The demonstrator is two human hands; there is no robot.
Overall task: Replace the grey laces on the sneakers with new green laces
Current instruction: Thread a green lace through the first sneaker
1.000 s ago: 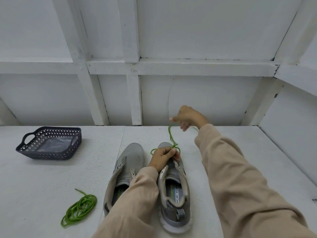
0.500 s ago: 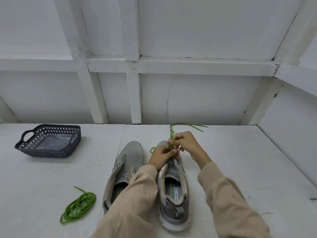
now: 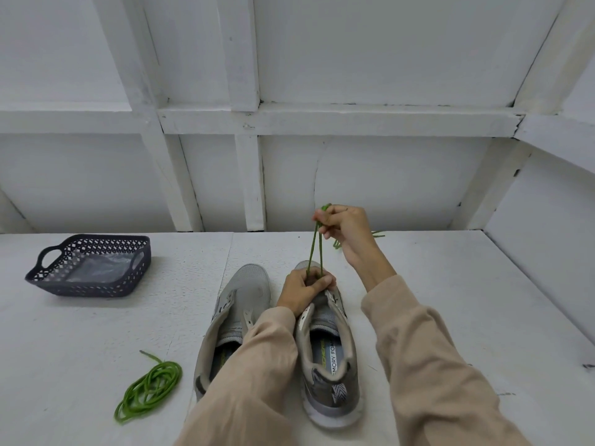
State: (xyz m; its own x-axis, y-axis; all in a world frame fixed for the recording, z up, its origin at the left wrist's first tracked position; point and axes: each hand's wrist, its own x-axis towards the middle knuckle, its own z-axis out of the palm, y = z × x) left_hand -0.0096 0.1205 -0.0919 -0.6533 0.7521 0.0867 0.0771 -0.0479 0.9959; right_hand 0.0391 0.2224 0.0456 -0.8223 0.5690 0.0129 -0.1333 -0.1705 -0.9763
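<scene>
Relacing of a grey sneaker (image 3: 328, 349).
Above it, the green lace (image 3: 314, 249) is pinched taut by the right hand (image 3: 346, 230), likely to even its strands; its forepart is gripped steady by the left hand (image 3: 306, 289).

Left sneaker (image 3: 244, 300): grey knit, pale sole, no lace showing; upright mid-surface, toe toward the far edge.
Right sneaker (image 3: 331, 381): its match, just beside it on the right, heel toward the near edge.
Threaded lace (image 3: 314, 249): green, two strands pulled up taut from the right sneaker's front, pinched by the left hand (image 3: 304, 289) below and the right hand (image 3: 346, 230) above.
Spare lace (image 3: 151, 391): green, loosely coiled, flat toward the near edge, left of both sneakers.
</scene>
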